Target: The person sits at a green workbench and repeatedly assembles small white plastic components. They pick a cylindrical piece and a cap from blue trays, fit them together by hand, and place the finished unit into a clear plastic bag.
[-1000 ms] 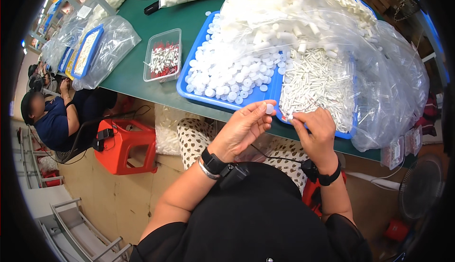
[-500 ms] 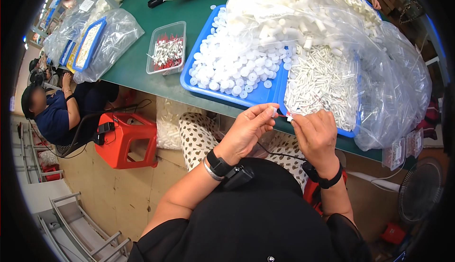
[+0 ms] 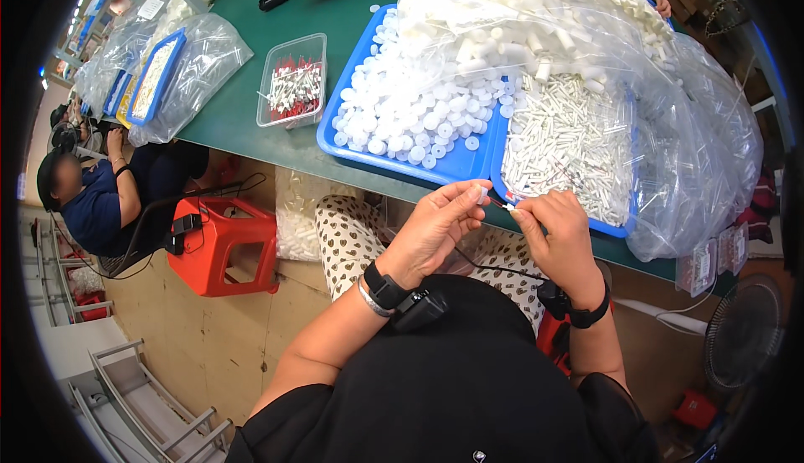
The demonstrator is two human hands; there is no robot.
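My left hand (image 3: 442,222) is closed, pinching a small translucent white plastic piece (image 3: 482,195) between thumb and forefinger. Just to its right, my right hand (image 3: 554,227) is also closed, with the tip of a small white stick-like part (image 3: 507,207) poking out of its fingertips. A narrow gap separates the two parts. Both hands are at the near edge of a blue tray. Its left compartment (image 3: 471,164) has many translucent white discs (image 3: 419,124), and thin white sticks (image 3: 569,149) fill the right one. The rest of the held stick is hidden by my fingers.
A large clear bag of white foam plugs (image 3: 519,10) lies over the tray's far side. Left of it, a clear plastic box (image 3: 315,121) holds red-and-white parts on the green table (image 3: 243,111). A red stool (image 3: 219,249), a seated person (image 3: 105,203) and a fan (image 3: 744,329) are around.
The red bit that showed at my right fingertips is out of sight, and a white tip shows there now. My right fingers have turned slightly; the left hand stays nearly still.
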